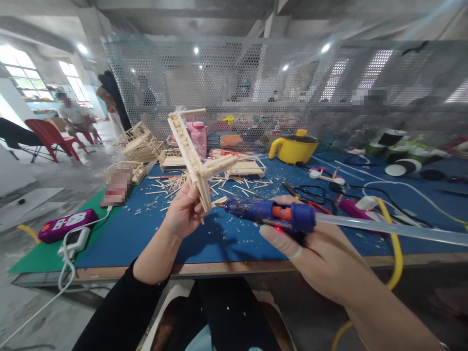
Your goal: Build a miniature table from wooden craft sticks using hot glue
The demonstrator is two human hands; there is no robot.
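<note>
My left hand (185, 210) is closed around the lower end of a pale wooden stick frame (188, 148), which it holds up above the blue table top (127, 239). Wrapped round a blue glue gun (256, 209) is my right hand (310, 248). The gun points left, its nozzle close to the frame's lower end; whether they touch is unclear. A long clear glue stick (383, 228) runs out of the gun's back to the right.
Loose sticks (171, 184) and built stick frames (139, 141) lie behind my hands. A yellow pot (296, 147), pink bottle (198, 139) and cables stand or lie farther back. A phone (117, 186) and purple power strip (68, 225) are left. A mesh screen rises behind.
</note>
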